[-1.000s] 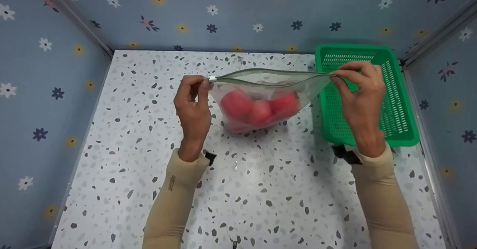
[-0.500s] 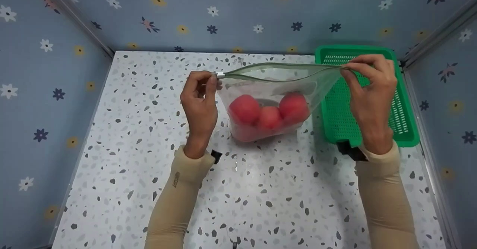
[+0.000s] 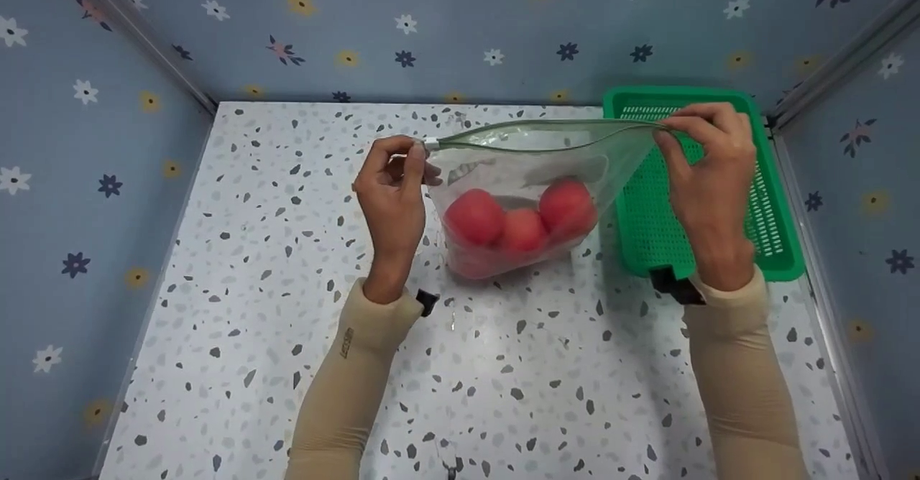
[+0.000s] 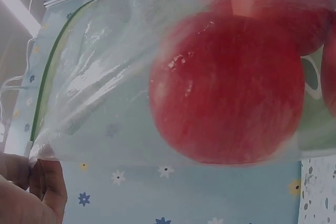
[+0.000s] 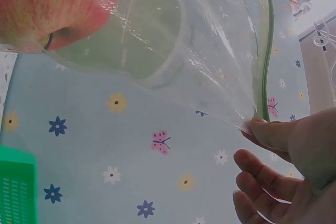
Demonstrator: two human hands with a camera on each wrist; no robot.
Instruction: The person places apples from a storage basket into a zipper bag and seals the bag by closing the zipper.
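Note:
A see-through zip bag point(image 3: 532, 150) with a green-edged top hangs between both hands, its mouth parted in the middle. Inside lie several red apples point(image 3: 474, 217); one large apple point(image 4: 226, 90) fills much of the left wrist view, and another apple point(image 5: 58, 9) shows its stem in the right wrist view. My left hand point(image 3: 394, 203) pinches the bag's left top corner, right at the white slider point(image 3: 432, 144). With thumb and index finger my right hand point(image 3: 711, 185) pinches the opposite top corner, and its other fingers point(image 5: 262, 177) are loosely bent below.
A green slotted basket point(image 3: 780, 268) stands at the back right of the speckled table point(image 3: 503, 394), partly behind my right hand. Flowered blue panels point(image 3: 460, 27) close in the back and both sides.
Both hands have shifted right and a little away from me, drawing the bag along and holding its mouth tauter. Over the last half second hardly anything has moved.

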